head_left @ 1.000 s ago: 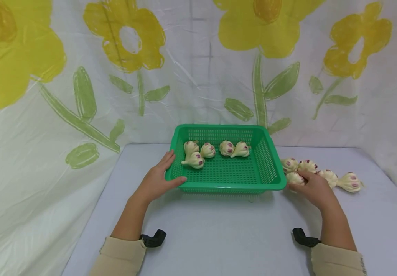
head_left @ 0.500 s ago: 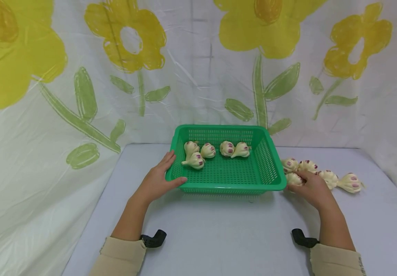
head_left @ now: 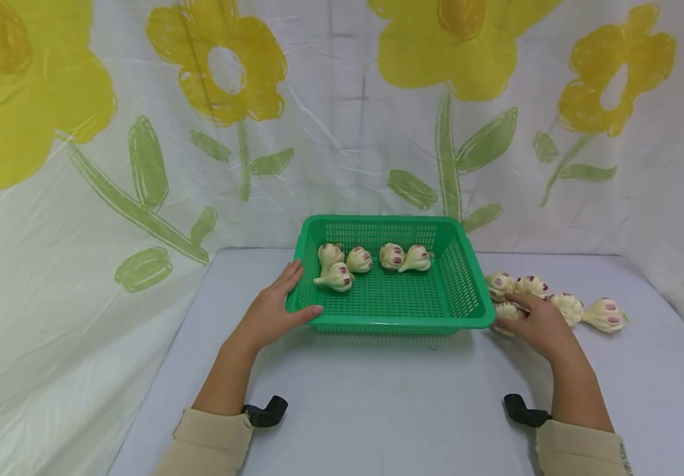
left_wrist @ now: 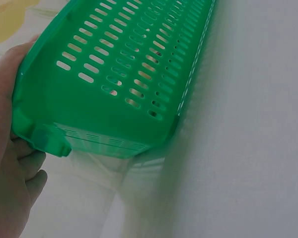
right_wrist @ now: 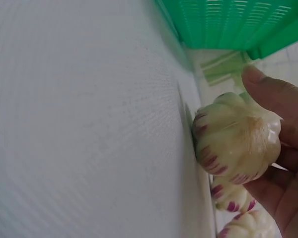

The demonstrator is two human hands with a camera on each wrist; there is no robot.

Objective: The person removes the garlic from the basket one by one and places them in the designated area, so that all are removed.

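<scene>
My left hand (head_left: 273, 309) grips the left rim of a green plastic basket (head_left: 386, 322), thumb over the front corner and fingers along the side. In the left wrist view, its fingers (left_wrist: 32, 168) curl behind the rim of the slotted basket (left_wrist: 89, 111). Right of the basket, my right hand (head_left: 540, 325) holds a garlic bulb (head_left: 505, 316) low at the table, partly covered by the fingers. The right wrist view has this purple-streaked bulb (right_wrist: 236, 136) between thumb and fingers. Inside the basket lie three bulbs (head_left: 336, 277) at left and two more (head_left: 416, 258) towards the back.
Several other garlic bulbs (head_left: 605, 315) lie on the white table (head_left: 377, 403) around and beyond my right hand. Behind the table hangs a white sheet (head_left: 330, 165) with yellow flowers, close to the basket's back side.
The right hand's fingers have shifted slightly over the garlic bulb, covering more of it. The left hand and the basket stay in place.
</scene>
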